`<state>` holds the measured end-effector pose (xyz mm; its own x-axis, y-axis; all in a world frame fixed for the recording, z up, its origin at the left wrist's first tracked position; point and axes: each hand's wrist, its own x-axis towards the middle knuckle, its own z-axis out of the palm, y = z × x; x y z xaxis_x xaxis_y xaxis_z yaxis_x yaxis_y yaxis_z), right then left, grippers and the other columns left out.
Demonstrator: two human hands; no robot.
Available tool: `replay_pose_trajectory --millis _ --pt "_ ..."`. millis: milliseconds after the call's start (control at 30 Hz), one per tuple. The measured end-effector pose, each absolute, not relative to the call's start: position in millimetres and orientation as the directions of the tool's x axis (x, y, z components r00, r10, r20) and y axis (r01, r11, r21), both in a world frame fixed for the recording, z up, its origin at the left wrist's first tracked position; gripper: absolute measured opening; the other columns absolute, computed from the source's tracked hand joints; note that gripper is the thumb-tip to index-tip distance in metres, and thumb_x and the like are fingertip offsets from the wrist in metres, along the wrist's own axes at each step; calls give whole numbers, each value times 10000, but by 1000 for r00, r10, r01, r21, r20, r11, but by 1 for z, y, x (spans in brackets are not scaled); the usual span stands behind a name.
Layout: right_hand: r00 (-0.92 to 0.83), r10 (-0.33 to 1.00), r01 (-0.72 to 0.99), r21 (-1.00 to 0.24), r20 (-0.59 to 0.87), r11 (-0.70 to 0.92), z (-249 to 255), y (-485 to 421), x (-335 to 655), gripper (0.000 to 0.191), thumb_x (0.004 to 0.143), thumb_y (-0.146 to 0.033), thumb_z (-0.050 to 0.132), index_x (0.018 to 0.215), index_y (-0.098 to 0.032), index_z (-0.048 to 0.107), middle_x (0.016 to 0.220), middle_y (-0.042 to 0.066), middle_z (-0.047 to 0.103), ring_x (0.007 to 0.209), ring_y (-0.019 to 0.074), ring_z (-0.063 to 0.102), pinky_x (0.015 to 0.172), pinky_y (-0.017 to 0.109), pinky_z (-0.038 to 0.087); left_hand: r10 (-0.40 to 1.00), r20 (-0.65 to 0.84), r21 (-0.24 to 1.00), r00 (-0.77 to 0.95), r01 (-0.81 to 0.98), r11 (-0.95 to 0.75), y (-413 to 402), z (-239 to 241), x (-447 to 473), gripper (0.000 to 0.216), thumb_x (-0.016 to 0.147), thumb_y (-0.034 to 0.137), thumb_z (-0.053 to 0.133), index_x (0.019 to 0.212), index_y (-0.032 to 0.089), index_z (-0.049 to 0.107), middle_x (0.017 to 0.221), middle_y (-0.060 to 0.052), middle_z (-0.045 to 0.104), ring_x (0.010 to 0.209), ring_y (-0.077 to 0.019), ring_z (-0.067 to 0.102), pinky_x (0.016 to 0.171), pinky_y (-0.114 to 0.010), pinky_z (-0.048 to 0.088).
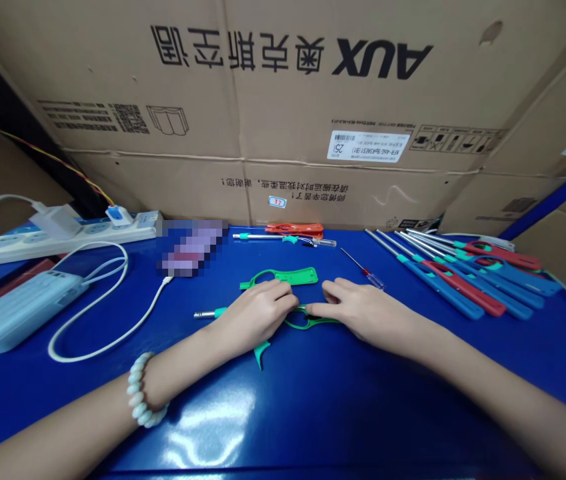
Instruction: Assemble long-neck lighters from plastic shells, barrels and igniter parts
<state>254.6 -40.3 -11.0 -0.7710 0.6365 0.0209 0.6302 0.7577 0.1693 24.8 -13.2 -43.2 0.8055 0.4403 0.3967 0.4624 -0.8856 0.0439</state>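
A long-nosed gas lighter with its green casing [307, 323] opened lies in front of me, its metal tube [205, 315] pointing left. My left hand [260, 308] is closed over its middle, fingertips pressed on the inner parts. From the other side, my right hand [357, 308] pinches at the casing's handle; the fingers hide what exactly lies between them. The other green casing half [297, 276] rests just beyond my left hand. Below that hand is a loose teal trigger piece [261, 354].
Several finished-looking red and blue lighters [463, 287] lie at the right. A screwdriver [365, 270] sits beyond my right hand. Further back are an orange casing [295, 230] and a tube assembly [263, 237]. A power bank [23, 310], cable and power strip [67, 237] occupy the left. Cardboard [283, 147] stands behind.
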Motion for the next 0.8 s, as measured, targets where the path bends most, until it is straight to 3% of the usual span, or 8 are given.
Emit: replay_pose_trajectory --millis 467,700,800 --pt "-777 629 613 243 14 752 -10 -46 249 354 911 -113 459 1207 -269 573 949 86 583 823 210 554 601 277 473 397 391 -21 831 439 -898 -14 -42 25 298 953 124 343 860 115 626 838 -74 591 740 -183 535 647 -287 461" --pt "-784 620 590 304 -2 748 -11 -46 247 310 906 -131 482 1184 -225 584 959 99 587 784 198 558 575 262 450 400 376 -31 836 443 -896 -13 -45 24 266 951 121 374 869 112 627 851 -72 591 752 -179 539 664 -284 466" --pt "-775 631 605 268 -17 750 -9 -46 249 352 900 -112 474 1215 -242 561 932 83 587 781 192 562 590 260 434 394 372 -45 841 440 -897 -13 -45 24 243 945 118 395 864 118 623 867 -66 591 768 -178 541 697 -288 471"
